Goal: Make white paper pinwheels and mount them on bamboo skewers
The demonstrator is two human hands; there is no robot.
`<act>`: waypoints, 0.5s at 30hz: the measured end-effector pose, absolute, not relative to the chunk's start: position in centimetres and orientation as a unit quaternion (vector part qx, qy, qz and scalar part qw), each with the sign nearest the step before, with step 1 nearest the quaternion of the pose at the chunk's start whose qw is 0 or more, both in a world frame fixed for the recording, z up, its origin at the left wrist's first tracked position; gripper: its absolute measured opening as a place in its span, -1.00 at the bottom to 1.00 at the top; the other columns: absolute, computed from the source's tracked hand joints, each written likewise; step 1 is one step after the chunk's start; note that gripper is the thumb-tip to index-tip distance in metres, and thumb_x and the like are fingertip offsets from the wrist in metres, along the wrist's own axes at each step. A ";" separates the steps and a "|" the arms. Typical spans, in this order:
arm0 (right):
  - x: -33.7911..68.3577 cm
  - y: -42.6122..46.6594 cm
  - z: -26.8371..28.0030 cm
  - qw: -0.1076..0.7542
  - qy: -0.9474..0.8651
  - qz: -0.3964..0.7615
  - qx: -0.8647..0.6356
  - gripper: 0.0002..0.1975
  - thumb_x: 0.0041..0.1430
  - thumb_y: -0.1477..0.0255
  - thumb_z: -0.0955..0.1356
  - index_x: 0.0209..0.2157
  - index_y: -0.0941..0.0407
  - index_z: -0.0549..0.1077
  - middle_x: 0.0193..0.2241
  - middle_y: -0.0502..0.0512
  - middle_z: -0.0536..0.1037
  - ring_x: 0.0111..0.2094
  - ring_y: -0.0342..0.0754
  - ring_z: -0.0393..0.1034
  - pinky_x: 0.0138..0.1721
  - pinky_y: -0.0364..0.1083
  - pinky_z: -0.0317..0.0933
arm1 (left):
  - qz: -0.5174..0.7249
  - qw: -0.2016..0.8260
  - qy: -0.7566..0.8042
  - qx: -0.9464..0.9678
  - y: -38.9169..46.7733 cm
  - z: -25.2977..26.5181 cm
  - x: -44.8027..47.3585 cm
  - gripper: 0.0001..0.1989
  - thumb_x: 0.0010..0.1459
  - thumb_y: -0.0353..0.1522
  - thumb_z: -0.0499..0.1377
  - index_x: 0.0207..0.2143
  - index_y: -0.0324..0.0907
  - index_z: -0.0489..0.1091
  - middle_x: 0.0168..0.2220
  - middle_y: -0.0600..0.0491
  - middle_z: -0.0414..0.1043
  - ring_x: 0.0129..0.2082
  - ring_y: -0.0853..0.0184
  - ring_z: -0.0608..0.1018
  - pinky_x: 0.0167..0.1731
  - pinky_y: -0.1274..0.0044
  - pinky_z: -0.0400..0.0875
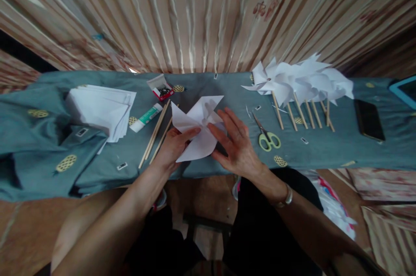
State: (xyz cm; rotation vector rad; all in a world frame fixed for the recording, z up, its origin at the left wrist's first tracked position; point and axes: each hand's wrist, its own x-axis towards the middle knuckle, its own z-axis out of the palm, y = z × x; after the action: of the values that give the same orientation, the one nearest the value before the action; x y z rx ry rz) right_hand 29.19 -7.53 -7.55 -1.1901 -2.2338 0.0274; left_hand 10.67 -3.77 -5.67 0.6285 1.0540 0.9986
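Note:
A white paper pinwheel with folded blades is held up over the table's near edge. My left hand grips it from the left, its thumb lying across the paper near the centre. From the right, my right hand holds it too: the index fingertip rests by the pinwheel's centre and the thumb is at the lower right blade's edge, while the other fingers stay raised and spread. No stick shows on this pinwheel. Left of it lie several wooden sticks, close to my left hand. Green-handled scissors lie right of my right hand.
Finished pinwheels on sticks lie overlapped at the back right. A phone and a blue-edged tablet are farther right. A glue stick, a small red box of dark pins and a paper stack lie left.

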 end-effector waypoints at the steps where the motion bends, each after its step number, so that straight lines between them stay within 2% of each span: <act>1: 29.2 -7.5 -7.5 0.304 -0.841 0.009 -0.447 -0.37 0.30 0.32 0.32 0.35 -0.01 0.12 0.41 0.23 0.08 0.43 0.29 -0.11 0.27 0.39 0.06 | 0.450 0.704 0.471 0.281 -3.7 -5.6 10.7 -0.60 -0.24 -0.32 0.47 -0.28 -0.26 0.57 -0.34 -0.04 0.65 -0.30 0.12 0.66 -0.27 0.41 0.53; 5: 29.0 -7.5 -7.3 0.338 -0.835 0.000 -0.435 -0.35 0.29 0.42 0.32 0.36 0.01 0.09 0.37 0.27 0.15 0.42 0.28 -0.05 0.26 0.38 0.11 | 0.464 0.692 0.482 0.272 -3.6 -5.6 10.7 -0.63 -0.22 -0.34 0.46 -0.29 -0.26 0.57 -0.34 -0.04 0.65 -0.26 0.10 0.66 -0.22 0.39 0.55; 8: 29.3 -7.6 -7.1 0.365 -0.818 0.013 -0.445 -0.36 0.28 0.53 0.26 0.36 -0.01 0.11 0.36 0.23 0.17 0.42 0.25 -0.03 0.27 0.39 0.13 | 0.483 0.678 0.486 0.267 -3.4 -5.5 10.5 -0.66 -0.20 -0.37 0.45 -0.30 -0.27 0.57 -0.35 -0.02 0.65 -0.25 0.10 0.67 -0.17 0.35 0.56; 15: 30.7 -7.1 -7.0 0.407 -0.752 0.081 -0.512 -0.61 0.36 0.48 0.25 0.17 0.00 0.39 0.29 0.17 0.33 0.36 0.13 0.15 0.32 0.26 0.15 | 0.472 0.689 0.487 0.256 -3.4 -5.4 10.5 -0.68 -0.19 -0.40 0.43 -0.30 -0.24 0.55 -0.32 -0.03 0.65 -0.16 0.05 0.66 -0.11 0.31 0.58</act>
State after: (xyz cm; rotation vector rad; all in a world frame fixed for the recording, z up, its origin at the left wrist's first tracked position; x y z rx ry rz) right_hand 30.72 -7.10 -7.01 -1.2916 -1.8954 0.2034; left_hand 10.45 -3.44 -5.35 0.5718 1.0885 1.0567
